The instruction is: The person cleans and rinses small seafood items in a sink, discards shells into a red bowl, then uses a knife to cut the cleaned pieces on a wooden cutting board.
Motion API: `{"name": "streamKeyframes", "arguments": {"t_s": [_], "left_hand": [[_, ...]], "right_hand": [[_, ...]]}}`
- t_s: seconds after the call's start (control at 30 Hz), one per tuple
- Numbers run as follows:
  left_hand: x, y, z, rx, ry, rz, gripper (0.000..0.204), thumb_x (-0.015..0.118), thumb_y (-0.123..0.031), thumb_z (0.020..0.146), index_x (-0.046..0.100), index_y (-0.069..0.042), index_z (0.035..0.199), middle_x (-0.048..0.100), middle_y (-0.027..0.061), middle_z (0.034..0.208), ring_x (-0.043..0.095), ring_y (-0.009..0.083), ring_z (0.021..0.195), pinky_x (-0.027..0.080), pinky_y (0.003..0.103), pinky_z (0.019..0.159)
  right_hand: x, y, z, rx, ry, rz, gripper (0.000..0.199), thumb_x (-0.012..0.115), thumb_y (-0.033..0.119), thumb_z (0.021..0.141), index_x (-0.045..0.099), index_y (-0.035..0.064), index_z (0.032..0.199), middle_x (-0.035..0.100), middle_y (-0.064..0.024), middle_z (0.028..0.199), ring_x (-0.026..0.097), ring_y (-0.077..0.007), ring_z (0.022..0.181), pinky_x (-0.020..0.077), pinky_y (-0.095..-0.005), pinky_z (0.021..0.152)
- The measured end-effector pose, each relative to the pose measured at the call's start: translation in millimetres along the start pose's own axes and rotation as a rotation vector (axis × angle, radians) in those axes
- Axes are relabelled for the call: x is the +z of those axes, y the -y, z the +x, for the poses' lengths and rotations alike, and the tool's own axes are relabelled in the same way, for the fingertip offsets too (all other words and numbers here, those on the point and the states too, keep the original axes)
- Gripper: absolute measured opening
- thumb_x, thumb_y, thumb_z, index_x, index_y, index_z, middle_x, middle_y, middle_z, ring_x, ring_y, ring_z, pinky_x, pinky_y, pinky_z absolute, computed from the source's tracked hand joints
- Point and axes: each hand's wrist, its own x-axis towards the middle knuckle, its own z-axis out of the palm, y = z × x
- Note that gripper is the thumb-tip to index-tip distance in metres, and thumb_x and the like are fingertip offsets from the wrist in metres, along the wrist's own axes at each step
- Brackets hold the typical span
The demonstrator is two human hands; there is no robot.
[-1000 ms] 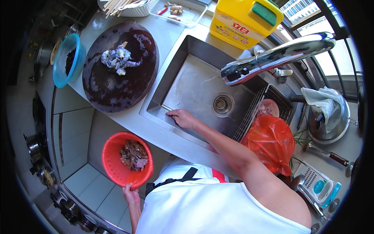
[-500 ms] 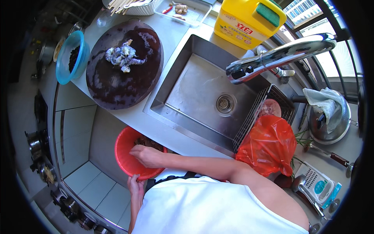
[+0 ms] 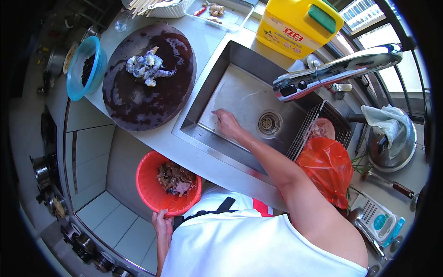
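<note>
My left hand (image 3: 162, 221) grips the near rim of a red plastic bin (image 3: 146, 184), held below the counter's front edge. Brown, wet-looking scraps and a pinkish lump (image 3: 176, 179) lie inside the bin. Reaching over the steel sink (image 3: 240, 99), my right hand (image 3: 227, 123) has its fingers drawn together, left of the drain (image 3: 269, 123). Whatever may be between those fingertips is too small to make out. On the round dark chopping board (image 3: 143, 104) rests a pile of grey-blue, shelled shrimp-like pieces (image 3: 148, 68).
A chrome faucet (image 3: 339, 71) juts over the sink's right side. Beside it stand a wire rack (image 3: 308, 131), a red plastic bag (image 3: 325, 168) and a yellow jug (image 3: 288, 32). A blue bowl (image 3: 96, 69) sits at the counter's left edge; a tray with ginger (image 3: 217, 10) is behind.
My right hand has come out of the red bin and moved right and up, over the sink. The left hand still holds the bin, whose contents now show.
</note>
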Motion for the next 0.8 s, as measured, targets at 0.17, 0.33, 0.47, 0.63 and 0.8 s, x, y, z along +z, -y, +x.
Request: {"name": "streamKeyframes", "arguments": {"t_s": [0.17,0.33,0.47,0.63,0.8], "left_hand": [[0.1,-0.7,-3.5,0.006,-0.016,0.013,0.036,0.06,0.0,0.082,0.055,-0.003,0.118,0.063,0.0138,0.114,0.067,0.0286,0.098,0.062,0.045,0.08],[1.6,0.6,-7.2,0.001,-0.022,0.005,0.036,0.06,0.0,0.082,0.055,-0.003,0.118,0.063,0.0144,0.116,0.068,0.029,0.098,0.062,0.044,0.079],[-0.1,0.8,-3.5,-0.006,-0.008,0.012,0.038,0.059,0.0,0.082,0.054,-0.002,0.12,0.062,0.0156,0.117,0.068,0.0299,0.099,0.063,0.045,0.079],[10.8,-5.8,-9.1,0.011,0.001,-0.019,0.04,0.058,0.001,0.082,0.053,0.0,0.121,0.062,0.0172,0.118,0.068,0.0309,0.099,0.064,0.047,0.081],[3.9,-0.2,-4.3,0.013,-0.017,0.003,0.04,0.058,0.001,0.082,0.053,-0.001,0.121,0.062,0.0175,0.119,0.068,0.0317,0.101,0.064,0.048,0.081]], "right_hand": [[37.1,-17.0,-2.2,-0.04,0.136,0.088,0.043,0.049,-0.007,0.077,0.071,-0.0037,0.114,0.07,-0.0275,0.108,0.067,-0.042,0.103,0.0533,-0.0443,0.094],[51.4,-1.0,-13.3,0.267,0.242,0.246,0.04,0.049,-0.002,0.082,0.074,0.0009,0.112,0.072,-0.0227,0.11,0.068,-0.0382,0.105,0.0532,-0.0419,0.095],[44.2,12.5,-7.3,0.389,0.309,0.367,0.04,0.047,0.0,0.085,0.073,0.001,0.116,0.072,-0.0229,0.112,0.069,-0.0372,0.105,0.0527,-0.0403,0.096],[9.6,78.3,-20.3,0.156,0.295,0.342,0.035,0.048,0.002,0.091,0.07,-0.001,0.118,0.073,-0.0201,0.112,0.07,-0.0299,0.104,0.053,-0.0363,0.095],[-31.3,184.9,-67.0,-0.089,0.03,0.502,0.032,0.051,-0.007,0.084,0.07,-0.0049,0.111,0.07,-0.0273,0.108,0.068,-0.0402,0.104,0.053,-0.0439,0.096]]}}
